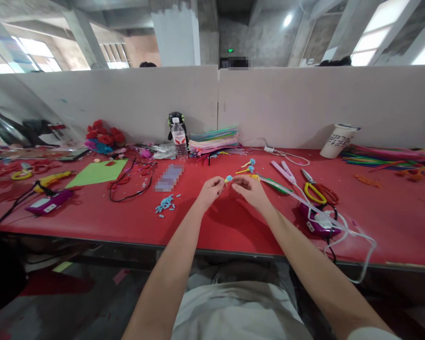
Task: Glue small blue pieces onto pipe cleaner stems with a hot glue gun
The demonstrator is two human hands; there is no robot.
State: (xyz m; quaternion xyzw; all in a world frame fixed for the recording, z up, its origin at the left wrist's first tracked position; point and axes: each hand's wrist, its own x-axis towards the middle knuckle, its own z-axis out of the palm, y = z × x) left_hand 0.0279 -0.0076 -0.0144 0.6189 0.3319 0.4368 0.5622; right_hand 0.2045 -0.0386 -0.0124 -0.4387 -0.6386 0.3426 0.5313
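Note:
My left hand [212, 190] is closed in a pinch on a small blue-and-yellow craft piece [228, 179], which looks like fuzzy pipe cleaner. Close by on the right, my right hand [250, 189] has its fingers curved and its thumb apart, with the fingertips right beside the blue end. I cannot tell whether they touch it. Two similar blue-and-yellow pieces [250, 165] lie on the red tabletop [223, 226] just beyond my right hand. Left of my hands is a loose pile of short light-blue pieces [165, 204].
Scissors [315, 191], a pink flat iron [285, 171] and a purple corded box [318, 222] lie on the right. A cup [338, 140], bottle [179, 139] and pipe-cleaner bundle [214, 141] stand near the partition [286, 104]. Leftward are green paper [97, 172] and a yellow glue gun [55, 180].

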